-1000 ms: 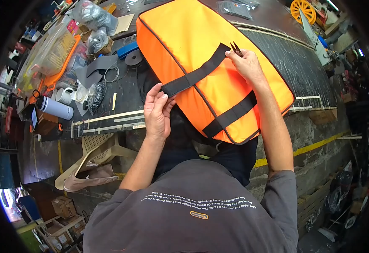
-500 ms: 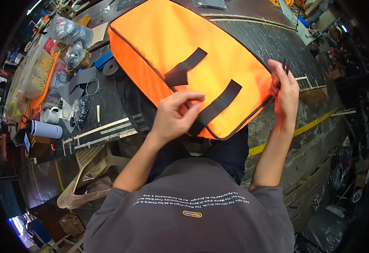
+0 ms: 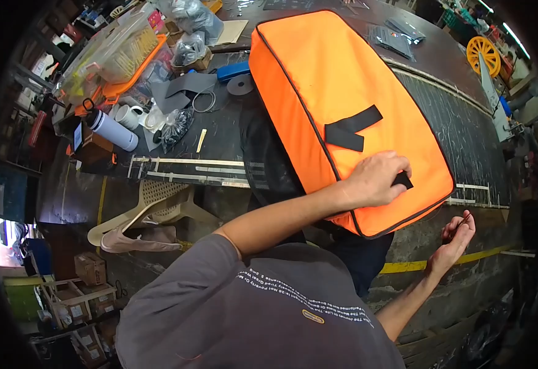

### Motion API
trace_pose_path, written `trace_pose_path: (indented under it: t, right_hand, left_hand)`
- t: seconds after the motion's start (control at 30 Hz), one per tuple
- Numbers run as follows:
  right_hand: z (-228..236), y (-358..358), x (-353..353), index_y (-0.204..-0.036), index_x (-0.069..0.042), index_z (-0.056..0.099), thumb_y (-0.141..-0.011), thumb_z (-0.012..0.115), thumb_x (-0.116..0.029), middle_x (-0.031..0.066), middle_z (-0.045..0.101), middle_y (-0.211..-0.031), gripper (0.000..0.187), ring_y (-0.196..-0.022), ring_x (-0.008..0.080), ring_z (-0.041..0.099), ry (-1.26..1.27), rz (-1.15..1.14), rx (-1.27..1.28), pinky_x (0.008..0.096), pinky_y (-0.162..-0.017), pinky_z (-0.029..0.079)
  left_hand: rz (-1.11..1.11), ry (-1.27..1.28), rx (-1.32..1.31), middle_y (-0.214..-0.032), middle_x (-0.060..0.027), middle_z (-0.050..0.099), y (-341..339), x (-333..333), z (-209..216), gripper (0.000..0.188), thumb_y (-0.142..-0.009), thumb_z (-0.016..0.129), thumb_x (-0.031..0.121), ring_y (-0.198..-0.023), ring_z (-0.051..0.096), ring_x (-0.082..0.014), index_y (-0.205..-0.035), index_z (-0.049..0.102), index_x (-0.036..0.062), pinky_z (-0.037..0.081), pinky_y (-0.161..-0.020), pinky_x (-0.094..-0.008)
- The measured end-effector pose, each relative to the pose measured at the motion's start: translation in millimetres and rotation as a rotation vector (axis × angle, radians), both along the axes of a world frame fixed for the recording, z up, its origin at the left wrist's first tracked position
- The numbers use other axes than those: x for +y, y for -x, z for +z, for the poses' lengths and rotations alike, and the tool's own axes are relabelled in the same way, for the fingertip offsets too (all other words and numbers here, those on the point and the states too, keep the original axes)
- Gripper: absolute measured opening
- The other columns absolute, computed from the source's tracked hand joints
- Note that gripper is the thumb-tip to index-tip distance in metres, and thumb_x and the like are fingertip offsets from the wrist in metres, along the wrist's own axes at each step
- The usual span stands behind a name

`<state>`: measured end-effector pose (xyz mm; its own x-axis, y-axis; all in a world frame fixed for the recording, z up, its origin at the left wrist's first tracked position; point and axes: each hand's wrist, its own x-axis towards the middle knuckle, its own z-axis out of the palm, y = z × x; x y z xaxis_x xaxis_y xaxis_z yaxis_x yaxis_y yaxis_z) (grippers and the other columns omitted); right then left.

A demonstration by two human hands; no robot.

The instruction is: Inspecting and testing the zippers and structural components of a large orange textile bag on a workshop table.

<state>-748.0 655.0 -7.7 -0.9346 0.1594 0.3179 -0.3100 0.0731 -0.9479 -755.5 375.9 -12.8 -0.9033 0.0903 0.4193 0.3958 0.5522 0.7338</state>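
Note:
A bright orange fabric bag [image 3: 336, 67] with dark piping lies slanted over the near edge of the work table, partly above my lap. Two black straps are on its top: one folded strap [image 3: 352, 129] lies in view, and the other black strap [image 3: 403, 179] is mostly covered by my left hand [image 3: 376, 178]. That hand presses on the bag with its fingers bent around this strap. Off the bag's near right corner, my right hand [image 3: 456, 238] is closed, apart from the bag. A thin dark thing sticks out of its fingertips, too small to name.
On the table's left are a white bottle [image 3: 114, 130], a mug [image 3: 127, 115], a clear plastic box [image 3: 121, 52], a grey roll [image 3: 239, 85] and bagged parts. A beige plastic chair [image 3: 158, 200] stands below the table's edge. A yellow wheel [image 3: 483, 56] is at far right.
My left hand has moved right across the bag onto the nearer strap. My right hand has come down, away from the bag's edge. The view has turned, so the bag appears further right.

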Motion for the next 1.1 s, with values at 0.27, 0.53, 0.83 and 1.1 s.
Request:
trace_pose_path:
  t: [0.27, 0.53, 0.83, 1.1]
  right_hand:
    - [3.1, 2.5, -46.0, -0.144, -0.001, 0.053, -0.112, 0.057, -0.007, 0.0065, 0.058, -0.128, 0.032, -0.114, 0.0135, 0.056, -0.149, 0.087, 0.178, 0.029, -0.103, 0.046]
    - [25.0, 19.9, -91.7, -0.117, 0.001, 0.066, -0.103, 0.073, -0.008, 0.0136, 0.067, -0.101, 0.018, -0.084, 0.0253, 0.068, -0.524, 0.25, 0.356, 0.0346, -0.076, 0.055]
    - [25.4, 19.2, -109.9, -0.117, 0.0, 0.066, -0.102, 0.075, -0.01, 0.011, 0.066, -0.098, 0.02, -0.082, 0.0223, 0.066, -0.522, 0.329, 0.287, 0.0343, -0.076, 0.055]
    - [9.6, 29.5, -101.6, -0.123, 0.002, 0.064, -0.113, 0.06, -0.01, 0.002, 0.064, -0.105, 0.016, -0.095, 0.0086, 0.059, -0.294, 0.159, 0.303, 0.0245, -0.087, 0.05]
  left_hand:
    - [-0.133, -0.862, -0.637, -0.09, 0.0064, 0.069, 7.6, -42.1, 6.8, 0.027, -0.101, 0.075, 0.02, -0.068, 0.054, -0.0001, -0.124, 0.075, 0.0053, 0.041, -0.057, -0.0176]
    - [-0.259, -1.237, -0.687, -0.084, 0.0041, 0.068, 4.7, -42.2, 8.0, 0.016, -0.1, 0.07, 0.012, -0.063, 0.056, -0.0017, -0.113, 0.071, 0.0025, 0.043, -0.054, -0.0188]
    - [-0.443, -1.333, -0.702, -0.109, -0.0113, 0.077, 2.4, -47.6, -1.4, 0.021, -0.102, 0.061, 0.003, -0.095, 0.077, -0.0122, -0.12, 0.068, -0.0062, 0.063, -0.088, -0.0221]
    - [-0.032, -0.945, -0.156, -0.104, -0.0023, 0.071, -13.9, -49.4, 3.5, 0.023, -0.105, 0.065, 0.006, -0.089, 0.066, -0.0086, -0.127, 0.066, 0.0008, 0.051, -0.078, -0.0222]
